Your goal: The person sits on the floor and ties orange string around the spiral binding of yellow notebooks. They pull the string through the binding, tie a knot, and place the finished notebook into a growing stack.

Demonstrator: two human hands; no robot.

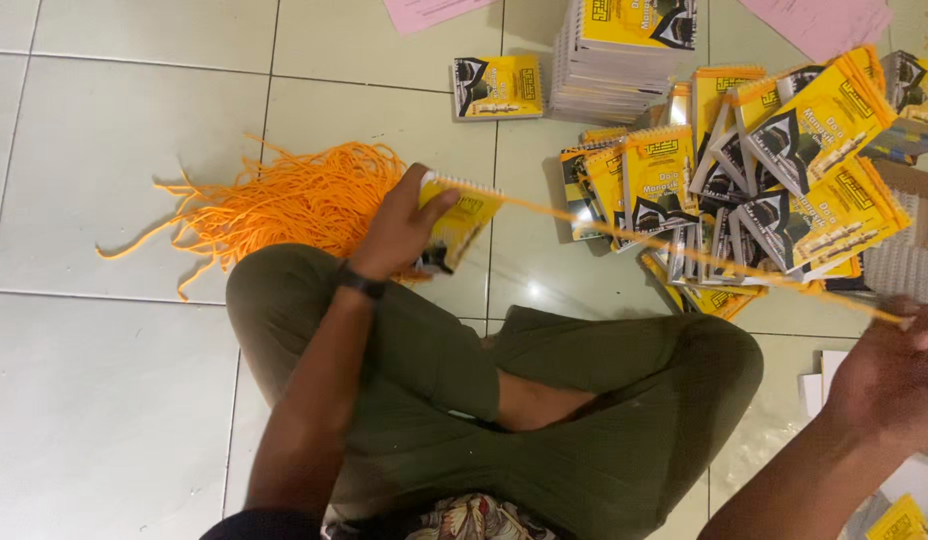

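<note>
Above lap, hands (404, 225) gripping booklet (464, 215), cord (684, 255)

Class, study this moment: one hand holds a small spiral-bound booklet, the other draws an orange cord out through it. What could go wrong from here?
1. The cord is stretched taut between the left hand and right hand; a hard pull might bend the booklet at its spiral.
2. It passes just over the loose pile of booklets and could snag or scatter them.
3. The bundle of cords looks prone to tangling.

Floor tiles (114, 390) are glossy glazed ceramic, catching glare. Booklets (784, 190) have shiny yellow card covers and wire spiral binding. The orange cords (284, 200) look like soft woven string, the trousers (584, 400) matt olive cloth.
</note>
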